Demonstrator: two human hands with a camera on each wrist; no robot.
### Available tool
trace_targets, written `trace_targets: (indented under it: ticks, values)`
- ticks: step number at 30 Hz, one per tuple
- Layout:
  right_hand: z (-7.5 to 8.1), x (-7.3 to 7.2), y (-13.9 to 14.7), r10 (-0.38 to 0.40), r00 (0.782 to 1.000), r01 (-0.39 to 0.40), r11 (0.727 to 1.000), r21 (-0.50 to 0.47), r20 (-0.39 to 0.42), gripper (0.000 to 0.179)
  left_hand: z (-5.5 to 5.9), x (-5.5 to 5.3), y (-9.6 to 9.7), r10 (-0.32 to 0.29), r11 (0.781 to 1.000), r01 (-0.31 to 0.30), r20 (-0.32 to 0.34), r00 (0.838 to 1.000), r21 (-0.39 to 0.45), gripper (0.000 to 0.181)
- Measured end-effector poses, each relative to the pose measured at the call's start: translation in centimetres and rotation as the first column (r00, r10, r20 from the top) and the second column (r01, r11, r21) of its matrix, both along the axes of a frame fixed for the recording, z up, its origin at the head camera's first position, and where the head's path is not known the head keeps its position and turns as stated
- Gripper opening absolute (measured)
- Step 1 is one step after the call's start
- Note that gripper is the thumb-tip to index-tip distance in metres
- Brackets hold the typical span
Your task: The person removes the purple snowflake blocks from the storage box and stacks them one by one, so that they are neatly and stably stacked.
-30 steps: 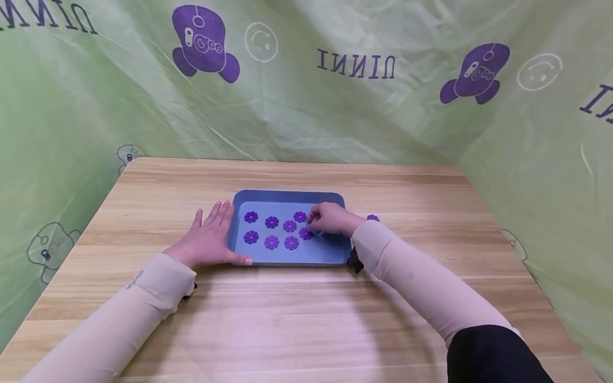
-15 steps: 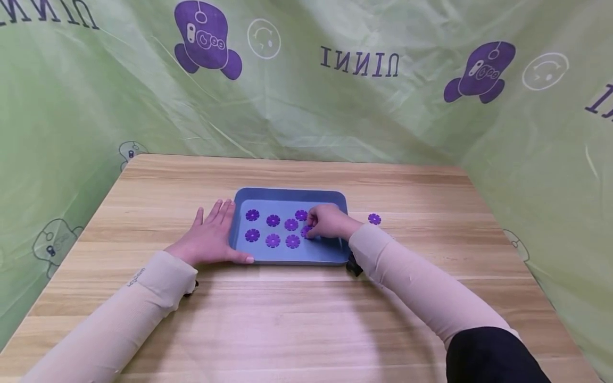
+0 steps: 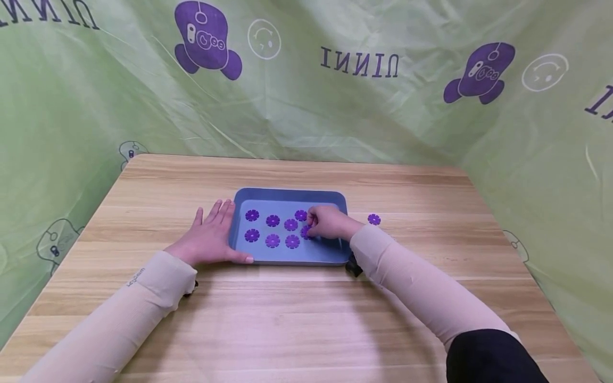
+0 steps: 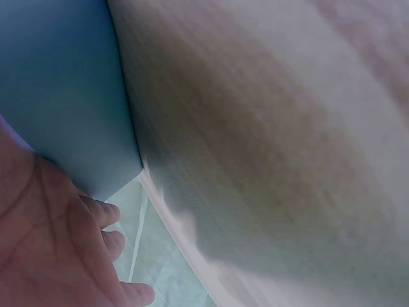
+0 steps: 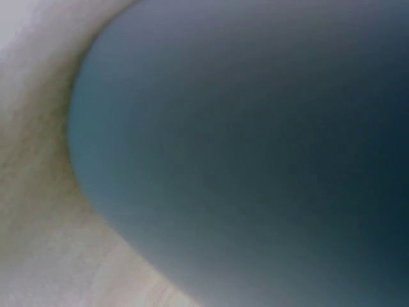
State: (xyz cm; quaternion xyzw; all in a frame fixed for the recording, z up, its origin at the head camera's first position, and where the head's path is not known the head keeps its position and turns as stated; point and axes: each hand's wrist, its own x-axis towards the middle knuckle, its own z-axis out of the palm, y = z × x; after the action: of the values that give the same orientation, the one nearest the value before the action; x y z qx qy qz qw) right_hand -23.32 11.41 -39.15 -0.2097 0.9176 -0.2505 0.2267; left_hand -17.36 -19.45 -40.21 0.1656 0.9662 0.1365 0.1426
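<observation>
In the head view a shallow blue tray (image 3: 287,255) lies on the wooden table, with several notched purple snowflake discs (image 3: 252,235) flat inside it. My left hand (image 3: 208,242) rests against the tray's left end with fingers spread and straight, the thumb along the front rim. Inside the tray's right half, my right hand (image 3: 328,221) has its fingers curled and thumb and fingertips at the right edge of one snowflake disc (image 3: 305,232), which the hand partly covers. The left wrist view has the left palm (image 4: 45,217) against the tray wall (image 4: 70,96). Blurred tray wall (image 5: 192,160) fills most of the right wrist view.
One more purple snowflake disc (image 3: 374,219) lies on the table (image 3: 297,319) to the right of the tray, beyond the right forearm. A green printed curtain (image 3: 287,117) hangs behind the table and at both sides.
My right hand has stayed nearly in place, with a tiny shift of the disc at its fingertips. The disc outside the tray shows more fully now. My left hand keeps its place.
</observation>
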Motion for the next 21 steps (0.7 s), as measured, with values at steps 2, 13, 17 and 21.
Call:
trace_targets:
  ticks: [2, 13, 17, 21]
  values:
    - [0.0, -0.1, 0.2, -0.016, 1.0, 0.017, 0.999, -0.045, 0.022, 0.014, -0.1, 0.0, 0.0, 0.0, 1.0, 0.0, -0.001, 1.0, -0.001, 0.153]
    - [0.7, -0.4, 1.9, -0.106, 0.987, 0.125, 0.979, -0.163, 0.12, 0.006, -0.2, -0.1, 0.0, 0.006, 1.0, -0.006, 0.002, 1.0, 0.003, 0.153]
    - [0.9, -0.6, 2.5, -0.136, 0.98, 0.166, 0.96, -0.225, 0.146, 0.005, -0.1, 0.0, 0.0, 0.007, 1.0, -0.007, 0.01, 1.0, 0.009, 0.153]
    - [1.1, -0.7, 3.2, -0.157, 0.975, 0.196, 0.94, -0.28, 0.156, 0.006, 0.0, 0.0, 0.1, 0.011, 1.0, -0.011, 0.019, 1.0, 0.018, 0.153]
